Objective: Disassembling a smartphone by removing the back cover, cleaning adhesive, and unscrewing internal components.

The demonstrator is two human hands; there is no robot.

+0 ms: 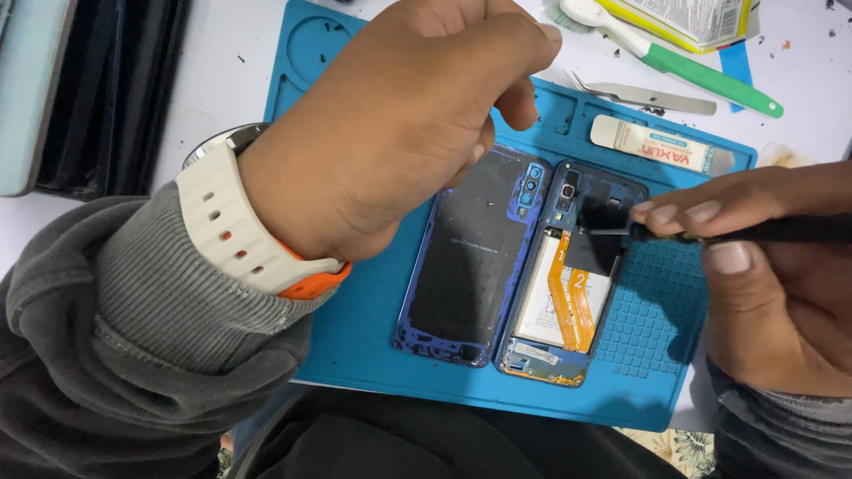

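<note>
An opened blue phone point(568, 275) lies on a blue repair mat point(373, 346), showing its battery and orange flex cables. Its removed blue back cover point(470, 257) lies inside-up just to the left, touching it. My right hand point(781, 266) grips a thin black screwdriver point(657, 233), whose tip rests on the upper part of the phone near the camera. My left hand point(399, 115), with a white and orange watch on the wrist, hovers above the back cover with its fingers curled in; nothing shows inside it.
At the mat's far edge lie metal tweezers point(648, 96), a flat white tube point(657, 146) and a white brush with a green handle point(701, 71). A dark device point(98, 89) stands at the far left on the white table.
</note>
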